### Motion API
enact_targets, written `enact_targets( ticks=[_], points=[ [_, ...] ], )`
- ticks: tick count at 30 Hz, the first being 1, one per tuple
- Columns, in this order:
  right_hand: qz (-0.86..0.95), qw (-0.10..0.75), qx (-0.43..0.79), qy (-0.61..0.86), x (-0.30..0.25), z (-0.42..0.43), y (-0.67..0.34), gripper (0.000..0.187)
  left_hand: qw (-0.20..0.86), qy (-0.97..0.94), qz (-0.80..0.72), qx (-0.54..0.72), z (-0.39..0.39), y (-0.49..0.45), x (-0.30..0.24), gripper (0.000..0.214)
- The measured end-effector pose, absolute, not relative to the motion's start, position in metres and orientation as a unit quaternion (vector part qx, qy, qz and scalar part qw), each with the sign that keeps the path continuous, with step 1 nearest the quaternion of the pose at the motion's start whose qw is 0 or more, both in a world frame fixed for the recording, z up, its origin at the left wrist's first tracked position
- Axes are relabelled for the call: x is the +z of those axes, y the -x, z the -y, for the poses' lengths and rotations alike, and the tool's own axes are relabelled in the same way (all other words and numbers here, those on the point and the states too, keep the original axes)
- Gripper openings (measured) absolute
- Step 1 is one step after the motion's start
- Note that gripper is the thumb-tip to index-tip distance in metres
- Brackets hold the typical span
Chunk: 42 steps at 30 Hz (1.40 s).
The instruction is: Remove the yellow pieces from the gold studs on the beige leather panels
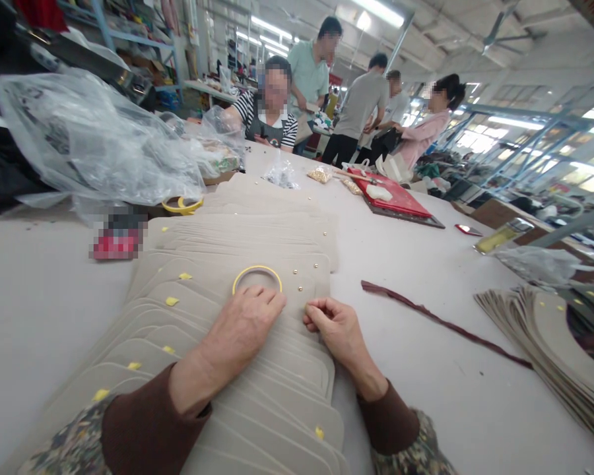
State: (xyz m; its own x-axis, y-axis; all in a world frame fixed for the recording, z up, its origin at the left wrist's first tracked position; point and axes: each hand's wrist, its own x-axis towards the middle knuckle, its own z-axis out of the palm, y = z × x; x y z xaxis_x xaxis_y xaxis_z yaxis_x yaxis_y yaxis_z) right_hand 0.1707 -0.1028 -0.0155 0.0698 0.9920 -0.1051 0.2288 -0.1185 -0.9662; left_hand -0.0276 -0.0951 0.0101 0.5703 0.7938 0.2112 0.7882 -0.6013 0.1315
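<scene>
many beige panels (282,386) overlap, apparently keeping yellow tabs (172,301) exposed; left hand (250,316), curled fingers together, grips yellow tape roll (256,268) at its six o'clock, likely steadying it; right hand (335,324) at roll's four o'clock, thumb pressed to forefinger, cannot tell what's pinched.

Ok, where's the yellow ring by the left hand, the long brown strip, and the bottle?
Yellow ring (256,268): head view, on its upper rim.
Brown strip (443,321): head view, around its middle.
Bottle (498,238): head view, on its body.
</scene>
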Motion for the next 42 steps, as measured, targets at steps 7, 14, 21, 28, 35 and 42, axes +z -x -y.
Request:
enact_targets(
  ticks=[7,14,21,28,35,42],
  points=[
    [0.515,0.417,0.452,0.597,-0.014,0.101,-0.173,0.026,0.041,-0.903,-0.422,0.064,0.098,0.032,0.015,0.014],
    [0.57,0.276,0.492,0.598,-0.004,0.114,-0.177,0.015,0.058,-0.907,-0.414,0.046,0.1,0.033,0.013,0.015],
    [0.692,0.257,0.334,0.586,-0.007,0.12,-0.166,0.016,0.065,-0.905,-0.417,0.051,0.101,0.033,0.014,0.015],
    [0.727,0.249,0.256,0.587,-0.008,0.119,-0.169,0.017,0.064,-0.905,-0.418,0.053,0.1,0.034,0.012,0.014],
    [0.663,0.28,0.35,0.599,-0.005,0.126,-0.18,0.011,0.054,-0.905,-0.416,0.075,0.099,0.035,0.006,0.013],
    [0.729,0.265,0.195,0.6,-0.011,0.129,-0.163,0.014,0.055,-0.905,-0.416,0.069,0.1,0.035,0.01,0.013]
  ],
)
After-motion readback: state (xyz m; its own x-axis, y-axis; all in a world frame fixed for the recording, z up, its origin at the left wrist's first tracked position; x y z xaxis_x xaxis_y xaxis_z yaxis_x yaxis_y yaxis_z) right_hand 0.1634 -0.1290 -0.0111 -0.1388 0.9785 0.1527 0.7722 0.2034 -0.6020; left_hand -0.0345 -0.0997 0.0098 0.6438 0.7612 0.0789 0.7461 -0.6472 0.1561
